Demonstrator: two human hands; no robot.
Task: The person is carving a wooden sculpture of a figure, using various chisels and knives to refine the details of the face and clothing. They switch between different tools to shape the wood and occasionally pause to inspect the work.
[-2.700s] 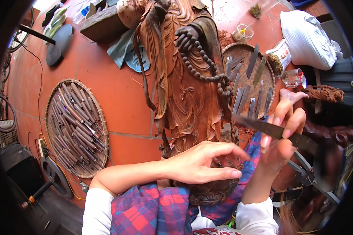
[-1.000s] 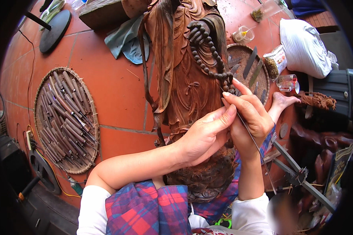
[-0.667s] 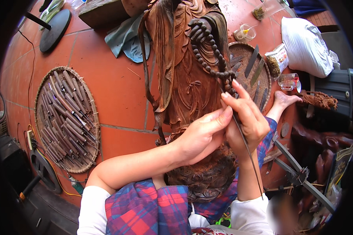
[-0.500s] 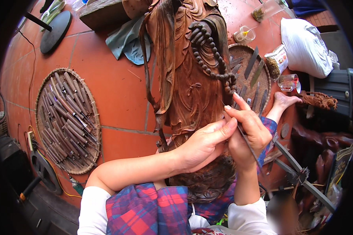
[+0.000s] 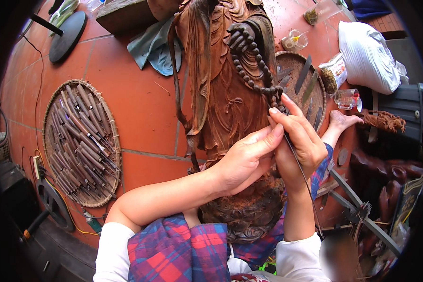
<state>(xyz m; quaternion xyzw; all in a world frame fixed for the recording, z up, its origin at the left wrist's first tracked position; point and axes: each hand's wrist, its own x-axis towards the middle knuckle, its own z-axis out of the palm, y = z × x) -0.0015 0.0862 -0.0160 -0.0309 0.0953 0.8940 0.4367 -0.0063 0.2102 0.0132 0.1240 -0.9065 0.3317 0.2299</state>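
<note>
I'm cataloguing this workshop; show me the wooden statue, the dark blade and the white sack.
Wooden statue (image 5: 221,109), head view: front of its carved robe.
Dark blade (image 5: 306,179), head view: midway along its length.
White sack (image 5: 367,58), head view: middle of its bulging side.

Right hand (image 5: 300,149) holds a thin strip (image 5: 305,177), probably metal; left hand (image 5: 246,163) beside.
</note>
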